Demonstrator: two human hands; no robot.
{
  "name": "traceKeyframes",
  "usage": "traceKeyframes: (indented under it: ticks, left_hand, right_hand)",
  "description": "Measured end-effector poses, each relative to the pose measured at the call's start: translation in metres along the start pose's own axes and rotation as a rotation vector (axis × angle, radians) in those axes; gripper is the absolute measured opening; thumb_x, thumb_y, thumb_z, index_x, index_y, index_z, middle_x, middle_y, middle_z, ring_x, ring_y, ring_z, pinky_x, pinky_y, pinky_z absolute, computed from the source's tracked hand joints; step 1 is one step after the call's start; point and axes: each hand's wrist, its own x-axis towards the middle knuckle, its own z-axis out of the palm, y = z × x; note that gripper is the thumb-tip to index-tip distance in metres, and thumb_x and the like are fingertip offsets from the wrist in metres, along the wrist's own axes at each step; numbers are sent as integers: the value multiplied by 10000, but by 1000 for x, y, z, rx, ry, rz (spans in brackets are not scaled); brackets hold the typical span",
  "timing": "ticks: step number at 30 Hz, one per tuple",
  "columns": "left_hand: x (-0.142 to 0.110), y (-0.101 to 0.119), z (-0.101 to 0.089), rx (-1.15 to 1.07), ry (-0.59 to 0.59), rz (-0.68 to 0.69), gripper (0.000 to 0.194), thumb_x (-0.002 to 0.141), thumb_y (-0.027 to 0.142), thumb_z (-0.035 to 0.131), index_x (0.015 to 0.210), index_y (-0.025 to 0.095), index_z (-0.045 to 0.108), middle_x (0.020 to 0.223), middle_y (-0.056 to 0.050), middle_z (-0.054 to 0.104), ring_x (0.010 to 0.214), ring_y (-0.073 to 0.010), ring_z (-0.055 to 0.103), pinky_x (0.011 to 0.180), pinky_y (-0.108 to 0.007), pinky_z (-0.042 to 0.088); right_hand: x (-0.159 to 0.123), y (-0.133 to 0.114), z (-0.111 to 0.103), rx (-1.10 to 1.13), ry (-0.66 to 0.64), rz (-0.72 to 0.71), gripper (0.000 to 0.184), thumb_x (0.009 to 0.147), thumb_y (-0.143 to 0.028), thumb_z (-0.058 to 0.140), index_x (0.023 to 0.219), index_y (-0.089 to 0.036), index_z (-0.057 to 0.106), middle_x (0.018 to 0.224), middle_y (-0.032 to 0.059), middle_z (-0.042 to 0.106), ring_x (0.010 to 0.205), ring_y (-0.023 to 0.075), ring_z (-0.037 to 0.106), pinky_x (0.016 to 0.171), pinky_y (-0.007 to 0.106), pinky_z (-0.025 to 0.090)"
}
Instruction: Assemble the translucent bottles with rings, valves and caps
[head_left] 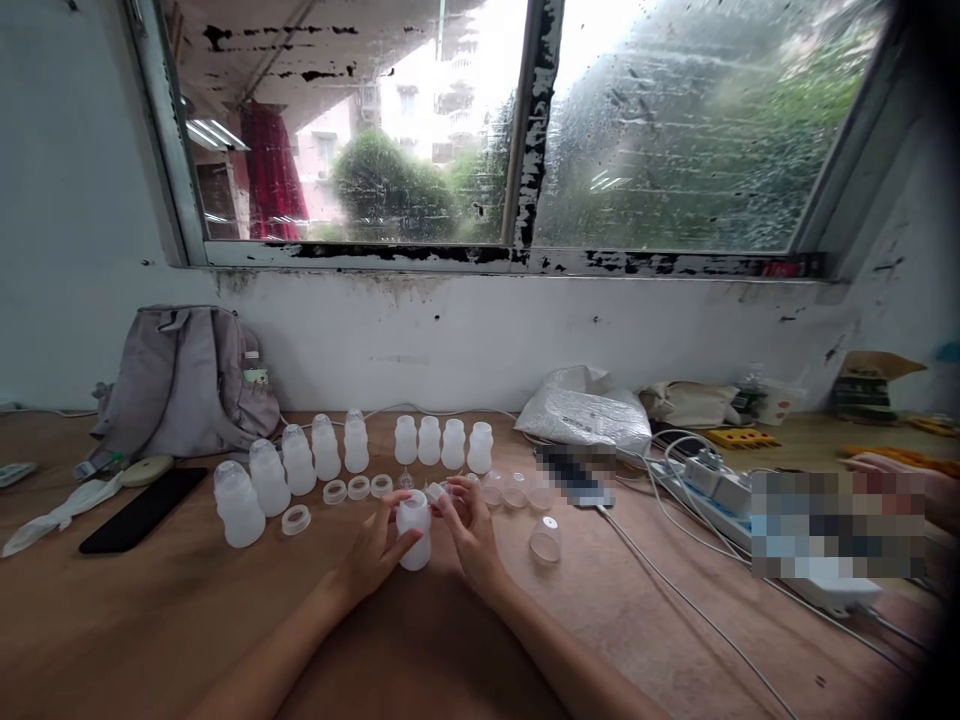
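My left hand (373, 553) wraps around a small translucent white bottle (415, 532) standing on the wooden table (187, 620). My right hand (469, 525) pinches a small white part (436, 492) at the bottle's top. Behind them curves a row of several similar bottles (300, 462), some with clear domed caps. Three white rings (358, 488) lie in front of that row, and another ring (295, 520) lies further left. A clear domed cap (545, 540) rests to the right of my right hand.
A grey backpack (184, 380) leans on the wall at the left, with a black phone (142, 510) in front of it. A white plastic bag (585, 412), a power strip (712, 480) and white cables (675, 590) lie to the right. A window runs above.
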Motion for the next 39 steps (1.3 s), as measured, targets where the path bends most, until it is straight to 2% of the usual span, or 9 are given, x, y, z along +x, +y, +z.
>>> traceKeyframes:
  ticks: [6,14,19,21,24,26,31,35,39]
  left_hand:
    - [4,11,4,-219,-27,-75,584,723,318,598,1207,228,284,1144,-74,551,1025,-178,537,897,-340,417]
    - [6,14,-5,28,-117,-19,460,761,375,534,1181,221,428,1132,-39,561,1021,-232,523,861,-335,424]
    - [29,11,-41,441,-351,260,615,686,470,592,1217,210,422,1213,-72,502,1137,-237,414,945,-350,339]
    - [48,13,-64,609,-283,280,507,776,465,480,1211,212,423,1166,-62,537,1084,-212,455,920,-340,344]
    - [82,15,-94,923,13,153,418,833,453,369,1106,168,505,1053,-102,586,997,-243,495,864,-377,344]
    - [104,11,-105,1103,93,16,429,827,455,371,1085,145,515,1029,-130,591,982,-274,492,819,-391,346]
    - [139,-15,-112,1237,7,-177,423,812,469,375,1033,154,551,970,-139,623,981,-298,498,802,-407,322]
    - [148,-31,-116,1223,-64,-244,373,799,462,397,846,167,620,819,-115,662,865,-278,565,777,-397,338]
    - [152,-36,-120,1199,-147,-235,328,793,436,421,885,189,615,884,-92,662,855,-250,584,733,-333,375]
  right_hand:
    - [-6,-25,-2,-219,-69,-244,280,809,-252,480,1085,-229,440,1012,68,551,896,169,555,812,327,460]
    - [-3,-29,-5,-398,-238,-437,308,808,-178,434,1111,-211,478,1086,90,518,1034,198,484,866,342,416]
    - [-1,-29,-7,-415,-267,-458,326,807,-172,437,1128,-215,475,1093,100,513,1028,204,490,859,341,424]
    - [0,-29,-7,-422,-276,-463,328,804,-167,441,1126,-215,477,1090,98,518,1035,203,487,863,335,422]
    - [1,-27,-6,-433,-278,-468,327,802,-164,444,1123,-217,480,1082,95,525,1031,201,489,862,331,424]
    - [1,-27,-6,-434,-271,-469,327,802,-165,444,1122,-219,480,1083,94,527,1029,202,493,858,332,428]
    - [0,-28,-7,-438,-273,-477,332,800,-160,443,1125,-212,476,1085,98,526,1044,205,482,871,339,420]
    - [-1,-28,-8,-442,-280,-465,341,799,-155,443,1133,-210,473,1095,98,517,1036,200,486,870,332,421]
    - [-1,-28,-9,-448,-290,-457,340,801,-156,439,1136,-206,472,1101,100,519,1052,201,473,882,335,412]
